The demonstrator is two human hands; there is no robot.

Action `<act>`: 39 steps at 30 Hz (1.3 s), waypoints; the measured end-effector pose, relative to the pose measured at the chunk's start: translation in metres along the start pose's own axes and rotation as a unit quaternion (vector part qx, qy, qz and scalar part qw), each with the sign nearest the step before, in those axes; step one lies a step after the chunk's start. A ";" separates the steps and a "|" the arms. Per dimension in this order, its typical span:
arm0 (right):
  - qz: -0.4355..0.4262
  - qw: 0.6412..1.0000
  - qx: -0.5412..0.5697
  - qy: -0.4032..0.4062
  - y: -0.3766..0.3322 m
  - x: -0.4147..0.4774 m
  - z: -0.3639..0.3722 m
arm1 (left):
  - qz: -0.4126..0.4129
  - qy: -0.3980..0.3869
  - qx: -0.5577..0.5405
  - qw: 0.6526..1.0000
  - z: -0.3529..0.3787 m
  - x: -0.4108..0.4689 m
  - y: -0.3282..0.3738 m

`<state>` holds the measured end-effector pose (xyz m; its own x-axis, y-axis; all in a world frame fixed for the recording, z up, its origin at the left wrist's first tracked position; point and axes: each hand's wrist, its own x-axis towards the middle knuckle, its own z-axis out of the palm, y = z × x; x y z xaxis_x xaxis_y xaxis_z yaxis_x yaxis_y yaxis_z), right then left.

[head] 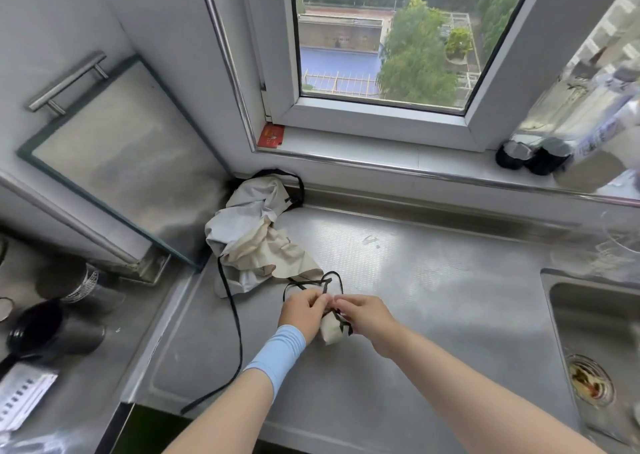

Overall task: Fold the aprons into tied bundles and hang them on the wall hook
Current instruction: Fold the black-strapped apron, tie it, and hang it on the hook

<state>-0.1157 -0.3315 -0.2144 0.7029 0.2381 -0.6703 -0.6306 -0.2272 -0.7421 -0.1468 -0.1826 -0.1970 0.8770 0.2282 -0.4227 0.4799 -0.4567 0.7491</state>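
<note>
Both hands meet over a small rolled apron bundle [331,329] lying on the steel worktop [433,301], roughly midway between the cabinet corner and the sink [595,315]. The left hand [302,314], with a pale blue band at the wrist, and the right hand [367,315] each have their fingers pinched narrow on the black strap [313,283], which loops up just above the knuckles and crosses the cream roll in a dark band below the right thumb; this looks like the tying step, with the knot not yet drawn tight. A second apron [252,235] lies crumpled and unfolded in the corner behind, touching the first loop's far side, and its long black tie [235,318] trails across the worktop and over the front edge (no hook shows anywhere in this view). The main risk, as I judge it, is that the roll is loose enough to spring open if either pinch slackens before the knot closes, since nothing but the fingers and the single wrap holds it. A second is tangling: the working loop sits right against the crumpled heap, so pulling it snug could catch that cloth or its tie. The dangling tie could also be snagged by an arm and drag the heap off.
</note>
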 end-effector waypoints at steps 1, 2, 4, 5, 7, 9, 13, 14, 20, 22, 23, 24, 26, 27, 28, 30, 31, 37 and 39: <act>0.019 0.999 0.007 0.034 0.005 0.002 -0.003 | -0.005 -0.004 0.008 1.000 0.005 0.000 0.001; 0.037 0.997 0.019 0.072 0.012 0.005 -0.006 | -0.005 -0.011 0.022 1.000 0.011 0.001 0.001; 0.076 0.989 0.047 0.115 0.020 0.008 -0.012 | 0.003 -0.025 0.069 0.997 0.021 0.000 0.002; 0.098 0.986 0.066 0.121 0.023 0.009 -0.015 | 0.010 -0.026 0.094 0.995 0.025 -0.001 0.002; 0.130 0.977 0.112 0.129 0.026 0.009 -0.021 | 0.014 -0.020 0.132 0.991 0.032 -0.001 0.000; 0.147 0.970 0.155 0.120 0.024 0.006 -0.027 | 0.014 -0.005 0.147 0.989 0.037 -0.002 -0.001; 0.101 0.985 0.132 0.049 0.020 -0.005 -0.037 | 0.018 0.011 0.183 0.983 0.048 -0.003 0.000; 0.071 0.992 0.099 0.042 0.019 -0.009 -0.039 | 0.008 0.018 0.183 0.983 0.050 -0.002 0.001; -0.182 0.978 -0.100 0.023 0.022 -0.018 -0.039 | 0.010 0.034 0.212 0.977 0.057 0.000 0.005; -0.239 0.953 -0.183 0.013 0.021 -0.013 -0.038 | 0.000 0.026 0.197 0.980 0.057 -0.001 0.002; -0.266 0.939 -0.219 0.010 0.020 -0.008 -0.038 | -0.010 0.017 0.179 0.984 0.055 -0.001 0.000; -0.292 0.923 -0.249 0.010 0.017 -0.005 -0.038 | -0.014 0.004 0.158 0.987 0.052 -0.001 -0.001; -0.346 0.895 -0.281 0.016 0.012 0.003 -0.037 | -0.007 -0.033 0.109 0.993 0.047 0.000 -0.005; -0.361 0.887 -0.288 0.014 0.011 0.007 -0.034 | -0.005 -0.052 0.082 0.995 0.044 0.000 -0.008; -0.358 0.885 -0.297 0.008 0.010 0.010 -0.034 | -0.003 -0.069 0.058 0.996 0.042 0.000 -0.009; -0.318 0.890 -0.327 -0.023 0.007 0.016 -0.033 | -0.006 -0.088 0.026 0.996 0.037 0.001 -0.015; -0.296 0.889 -0.347 -0.042 0.005 0.017 -0.034 | -0.005 -0.093 0.017 0.996 0.035 0.001 -0.017; -0.273 0.828 -0.490 0.024 -0.005 0.021 -0.033 | -0.004 -0.047 -0.040 0.998 0.038 0.000 -0.024; -0.201 0.865 -0.460 0.026 -0.006 0.023 -0.034 | 0.002 -0.010 -0.042 0.999 0.039 -0.003 -0.026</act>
<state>-0.0844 -0.3563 -0.2252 0.8331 0.4351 -0.3414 0.1789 -0.7961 -0.5781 -0.1623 -0.2047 -0.2351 0.8789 0.2093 -0.4287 0.4771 -0.3833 0.7909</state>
